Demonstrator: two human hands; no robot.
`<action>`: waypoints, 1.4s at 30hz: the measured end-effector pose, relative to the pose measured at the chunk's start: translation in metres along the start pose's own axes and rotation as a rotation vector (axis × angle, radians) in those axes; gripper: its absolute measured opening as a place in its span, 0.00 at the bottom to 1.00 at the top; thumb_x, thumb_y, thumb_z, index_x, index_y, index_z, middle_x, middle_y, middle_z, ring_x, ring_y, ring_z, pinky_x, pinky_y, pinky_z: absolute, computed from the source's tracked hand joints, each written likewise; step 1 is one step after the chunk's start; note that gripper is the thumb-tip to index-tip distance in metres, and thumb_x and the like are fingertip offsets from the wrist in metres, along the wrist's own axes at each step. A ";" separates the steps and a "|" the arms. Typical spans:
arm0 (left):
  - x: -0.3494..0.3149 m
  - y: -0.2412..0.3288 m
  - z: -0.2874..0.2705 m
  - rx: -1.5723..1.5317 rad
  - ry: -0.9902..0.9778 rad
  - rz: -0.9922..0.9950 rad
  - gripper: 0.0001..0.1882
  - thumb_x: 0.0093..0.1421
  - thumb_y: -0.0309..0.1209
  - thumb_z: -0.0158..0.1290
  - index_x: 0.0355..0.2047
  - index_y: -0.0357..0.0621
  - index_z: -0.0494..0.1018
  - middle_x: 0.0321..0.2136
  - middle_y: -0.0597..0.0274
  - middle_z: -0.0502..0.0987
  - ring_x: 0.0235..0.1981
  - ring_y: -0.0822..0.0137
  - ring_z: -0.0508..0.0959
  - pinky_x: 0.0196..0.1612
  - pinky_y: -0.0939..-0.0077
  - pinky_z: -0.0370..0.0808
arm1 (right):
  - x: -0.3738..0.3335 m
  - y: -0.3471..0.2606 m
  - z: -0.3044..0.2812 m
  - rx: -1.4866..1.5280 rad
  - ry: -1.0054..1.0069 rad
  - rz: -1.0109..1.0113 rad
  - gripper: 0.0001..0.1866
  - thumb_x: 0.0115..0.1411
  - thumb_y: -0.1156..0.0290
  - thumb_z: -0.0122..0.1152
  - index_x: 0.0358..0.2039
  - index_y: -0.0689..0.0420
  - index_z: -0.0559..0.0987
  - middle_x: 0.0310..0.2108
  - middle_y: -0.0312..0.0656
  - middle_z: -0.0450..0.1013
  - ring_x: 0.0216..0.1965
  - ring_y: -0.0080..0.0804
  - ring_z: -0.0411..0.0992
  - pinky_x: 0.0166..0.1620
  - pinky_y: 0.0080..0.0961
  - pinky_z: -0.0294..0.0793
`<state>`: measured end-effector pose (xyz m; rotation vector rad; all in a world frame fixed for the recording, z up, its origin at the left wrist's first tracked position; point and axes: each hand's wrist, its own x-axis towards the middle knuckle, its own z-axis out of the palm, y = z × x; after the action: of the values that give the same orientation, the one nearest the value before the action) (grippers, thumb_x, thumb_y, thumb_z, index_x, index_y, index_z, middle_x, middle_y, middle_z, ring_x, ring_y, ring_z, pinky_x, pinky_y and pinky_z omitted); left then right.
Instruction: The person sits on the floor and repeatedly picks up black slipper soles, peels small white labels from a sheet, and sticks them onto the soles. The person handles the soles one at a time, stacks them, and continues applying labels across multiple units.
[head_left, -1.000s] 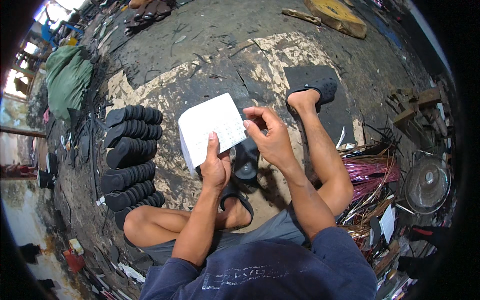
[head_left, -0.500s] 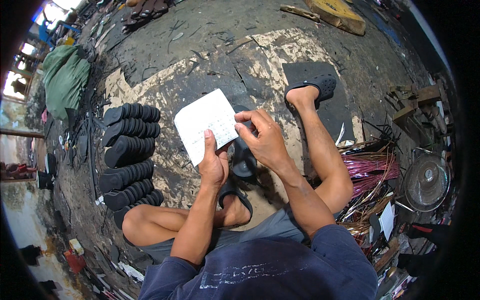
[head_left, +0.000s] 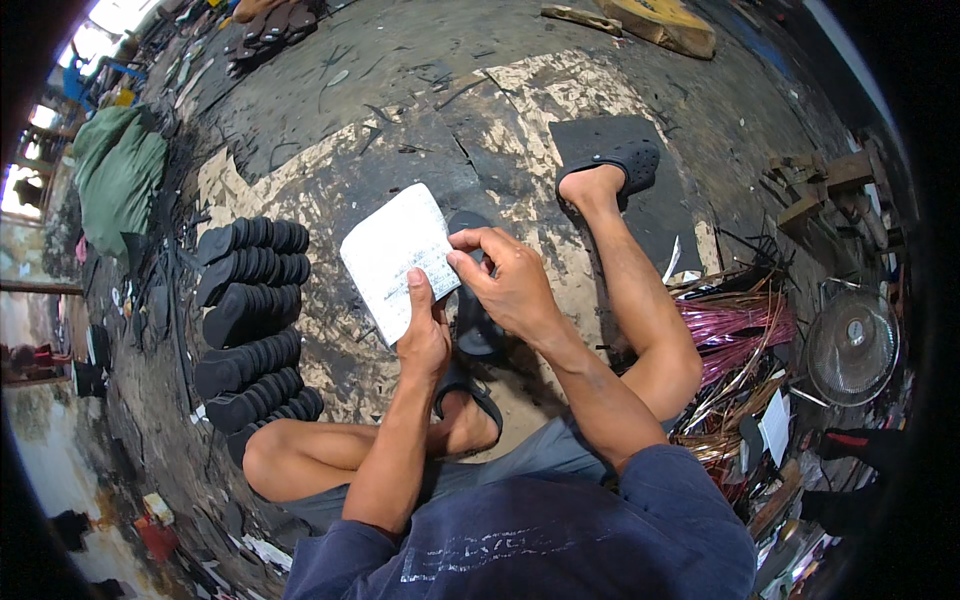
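White paper (head_left: 393, 262) with rows of faint handwriting is up in front of me; whether it is one sheet or several I cannot tell. My left hand (head_left: 424, 335) grips its lower right corner, thumb on top and fingers behind. At the right edge, my right hand (head_left: 510, 285) pinches the paper between thumb and fingertips, and the sheet bends a little there. Below the hands a dark sole-shaped piece (head_left: 480, 332) lies on the floor, partly covered by them.
Rows of stacked black soles (head_left: 250, 365) stand at my left. A green cloth heap (head_left: 120, 175) is farther left. On the right lie pink shiny strips (head_left: 735, 335) and a round fan (head_left: 853, 345). A yellow block (head_left: 660, 22) sits far off. My clog-shod foot (head_left: 625, 165) rests on a dark mat.
The paper's right edge has curved under my right fingers, and both hands have shifted slightly left in the picture. The whole view has turned a little.
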<state>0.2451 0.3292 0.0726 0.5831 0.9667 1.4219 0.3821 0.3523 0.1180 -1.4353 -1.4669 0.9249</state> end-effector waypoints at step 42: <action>0.000 0.000 -0.010 0.423 0.127 0.316 0.09 0.64 0.28 0.59 0.43 0.37 0.79 0.35 0.63 0.82 0.35 0.71 0.79 0.37 0.74 0.77 | -0.005 0.017 0.035 0.370 -0.058 0.157 0.08 0.66 0.77 0.61 0.44 0.64 0.80 0.38 0.36 0.77 0.39 0.19 0.73 0.44 0.18 0.74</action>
<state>0.2369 0.3273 0.0677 1.0013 1.3358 1.5528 0.3553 0.3508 0.0896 -1.2665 -1.1586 1.2710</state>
